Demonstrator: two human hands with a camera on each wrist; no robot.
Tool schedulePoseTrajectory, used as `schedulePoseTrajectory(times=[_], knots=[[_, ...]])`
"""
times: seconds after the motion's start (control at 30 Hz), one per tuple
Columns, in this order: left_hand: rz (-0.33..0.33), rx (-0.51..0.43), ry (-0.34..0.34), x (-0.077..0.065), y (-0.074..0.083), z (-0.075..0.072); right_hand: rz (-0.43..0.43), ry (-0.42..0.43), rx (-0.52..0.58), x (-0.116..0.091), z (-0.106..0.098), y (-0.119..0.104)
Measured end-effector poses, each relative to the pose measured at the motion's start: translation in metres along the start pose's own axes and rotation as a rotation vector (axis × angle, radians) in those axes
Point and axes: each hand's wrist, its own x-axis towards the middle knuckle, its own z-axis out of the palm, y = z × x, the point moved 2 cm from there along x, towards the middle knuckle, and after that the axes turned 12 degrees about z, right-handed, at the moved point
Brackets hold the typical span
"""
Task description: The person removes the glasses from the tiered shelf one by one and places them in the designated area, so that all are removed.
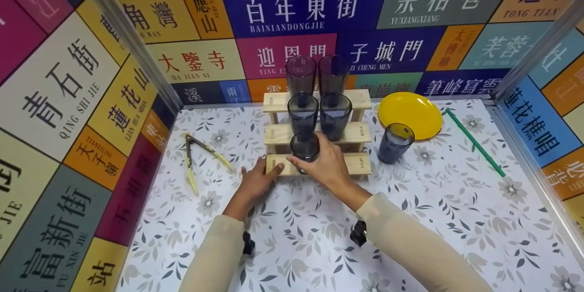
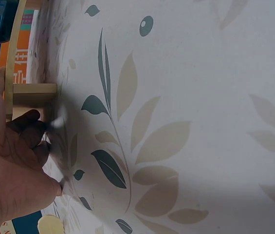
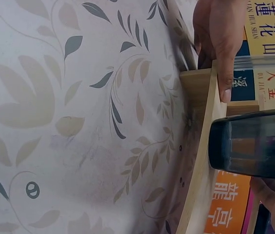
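A three-step wooden rack (image 1: pixel 315 133) holds dark tinted glasses: two on the top step, two on the middle one. On the bottom step stands another dark glass (image 1: pixel 305 146), gripped by my right hand (image 1: pixel 329 164) between thumb and fingers. Its base meets the board in the right wrist view, where the glass (image 3: pixel 249 144) lies sideways across the picture. My left hand (image 1: pixel 258 182) holds the left end of the bottom step, with the thumb on top of the board and the fingers beside and below it. The left wrist view shows these fingers (image 2: pixel 32 131) close to the rack's wood (image 2: pixel 35 90).
Right of the rack, a dark glass (image 1: pixel 396 143) stands in front of a yellow plate (image 1: pixel 410 114). Farther right lies a thin green stick (image 1: pixel 474 142). Spread tongs (image 1: pixel 205 151) with yellow tips lie on the left. Printed walls (image 1: pixel 301 4) enclose the flower-patterned tabletop (image 1: pixel 292 237).
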Motion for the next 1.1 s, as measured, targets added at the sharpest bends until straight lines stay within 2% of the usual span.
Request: schedulePoseTrajectory(times=[0.27,0.73,0.97,1.1], knots=[[-0.031,-0.031,0.008,-0.002,0.001,0.000,-0.009,0.014,0.008,0.000,-0.002,0.002],[-0.010,-0.034,0.022,-0.003,0.002,-0.002,-0.027,0.023,-0.036,-0.001,-0.015,0.004],[-0.045,-0.050,0.011,-0.005,0.001,-0.002,-0.100,0.031,-0.009,0.001,-0.025,0.005],[-0.049,-0.056,0.006,-0.004,0.002,-0.002,-0.105,0.015,-0.026,0.000,-0.033,0.008]])
